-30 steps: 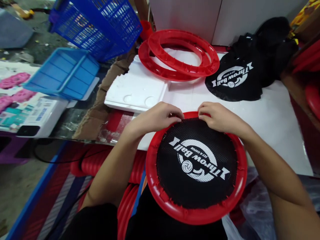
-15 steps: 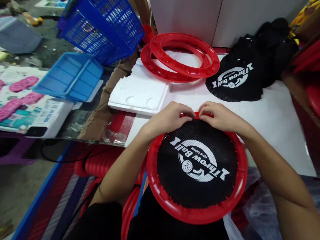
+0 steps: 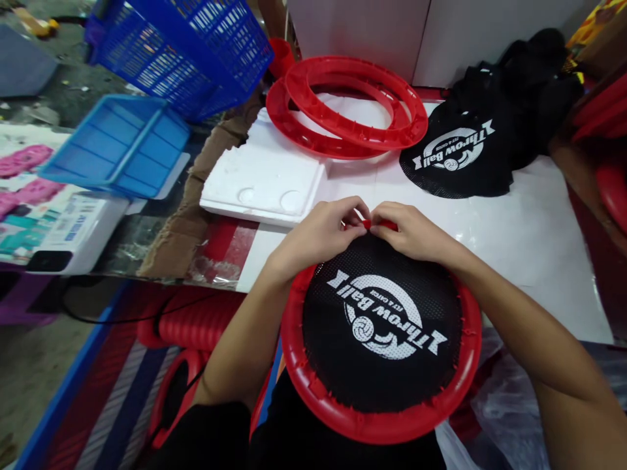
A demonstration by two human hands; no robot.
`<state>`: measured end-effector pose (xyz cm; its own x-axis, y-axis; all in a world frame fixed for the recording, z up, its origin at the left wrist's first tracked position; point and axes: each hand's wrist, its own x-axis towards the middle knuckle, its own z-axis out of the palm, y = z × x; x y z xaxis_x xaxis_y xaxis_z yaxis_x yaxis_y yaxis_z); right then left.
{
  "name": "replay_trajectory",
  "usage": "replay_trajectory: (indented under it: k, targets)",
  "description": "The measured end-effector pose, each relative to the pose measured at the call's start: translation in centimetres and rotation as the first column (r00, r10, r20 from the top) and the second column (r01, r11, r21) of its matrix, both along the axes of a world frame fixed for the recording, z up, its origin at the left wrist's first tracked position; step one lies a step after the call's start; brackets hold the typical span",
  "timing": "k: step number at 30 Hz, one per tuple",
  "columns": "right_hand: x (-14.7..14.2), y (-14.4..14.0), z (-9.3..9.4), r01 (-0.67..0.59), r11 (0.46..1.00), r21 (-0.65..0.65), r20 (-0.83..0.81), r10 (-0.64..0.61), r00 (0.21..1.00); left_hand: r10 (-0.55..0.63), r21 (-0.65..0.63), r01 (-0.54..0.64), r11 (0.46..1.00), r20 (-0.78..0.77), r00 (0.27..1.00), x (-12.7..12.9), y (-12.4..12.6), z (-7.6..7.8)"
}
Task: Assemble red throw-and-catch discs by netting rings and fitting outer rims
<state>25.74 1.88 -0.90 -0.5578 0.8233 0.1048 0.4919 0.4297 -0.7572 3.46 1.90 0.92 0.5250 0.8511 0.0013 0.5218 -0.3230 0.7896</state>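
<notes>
A red plastic ring (image 3: 377,425) rests tilted against my lap and the table edge. Inside it lies a round black mesh (image 3: 337,356) printed in white with "Throw Ball", its edge caught on small pegs around the ring. At the far rim, my left hand (image 3: 329,228) pinches the mesh edge between thumb and fingers. My right hand (image 3: 410,230) pinches the same edge close beside it, the fingertips of both nearly touching. A bit of red rim shows between them; the exact grip under the fingers is hidden.
Two more red rings (image 3: 353,140) lie overlapped on white foam (image 3: 264,183). Printed black mesh pieces (image 3: 453,156) are heaped at right. Blue baskets (image 3: 117,147), a white box (image 3: 78,232) and torn cardboard (image 3: 171,241) are at left. Several red parts (image 3: 196,323) fill the space below the table.
Both hands have shifted slightly left along the far rim and drawn closer together. The ring and mesh stay in much the same place; the camera view has turned a little.
</notes>
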Motion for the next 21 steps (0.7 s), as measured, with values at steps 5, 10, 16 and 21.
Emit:
replay_trajectory:
  k: [5, 10, 16, 21]
  targets:
    - [-0.4, 0.6, -0.1, 0.08, 0.995, -0.065, 0.045, -0.077, 0.996, 0.032, 0.075, -0.027, 0.997, -0.063, 0.997, 0.9, 0.6, -0.4]
    - [-0.2, 0.1, -0.4, 0.106, 0.994, -0.035, 0.036, -0.104, 0.994, -0.055, 0.204, 0.103, 0.974, -0.227, 0.972, 0.7, -0.9, 1.3]
    - [4.4, 0.2, -0.4, 0.01, 0.98, 0.199, 0.134, -0.037, 0.99, -0.112, 0.325, 0.268, 0.907, -0.427, 0.897, 0.1, -4.8, -1.1]
    - [11.2, 3.0, -0.8, 0.388, 0.81, 0.441, 0.182, -0.504, 0.844, 0.197, 0.455, 0.049, 0.889, -0.477, 0.856, 1.4, -5.2, -2.2]
